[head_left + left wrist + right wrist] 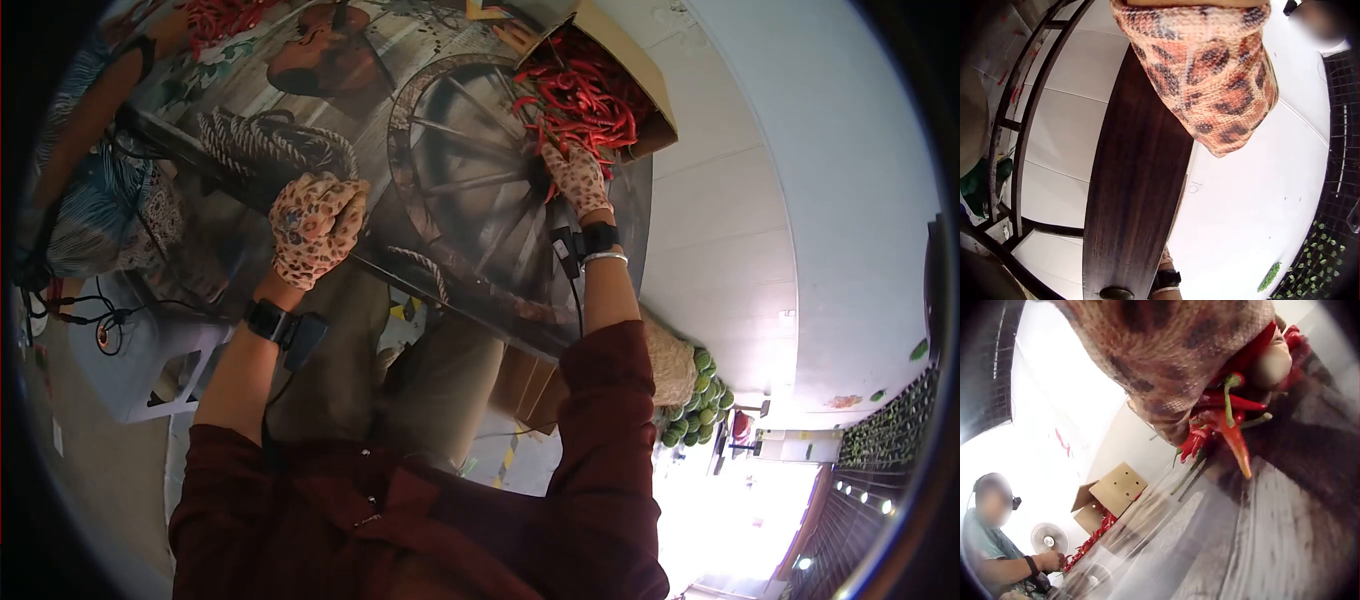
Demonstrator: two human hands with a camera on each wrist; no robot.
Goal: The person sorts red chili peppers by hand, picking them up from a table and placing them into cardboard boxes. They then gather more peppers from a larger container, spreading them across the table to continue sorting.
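Red chillies (585, 100) spill from an open cardboard box (650, 75) lying on its side at the table's far right. At the lower edge of the pile, my gloved right hand (578, 180) has its fingers among them. The right wrist view has this hand (1179, 356) curled round several red chillies (1232, 440), their green stems sticking out. My left hand (318, 228), in a leopard-print glove, is over the table's near edge with its fingers curled. Nothing shows in this hand (1216, 81) in the left wrist view; its fingertips are hidden.
The table (375, 150) has a printed wheel, rope and violin. Another person (100, 190) sits at the left, with more chillies (220, 22) beyond. A grey stool (140, 350) stands at the lower left. Green round fruit (700, 405) lies piled at the right.
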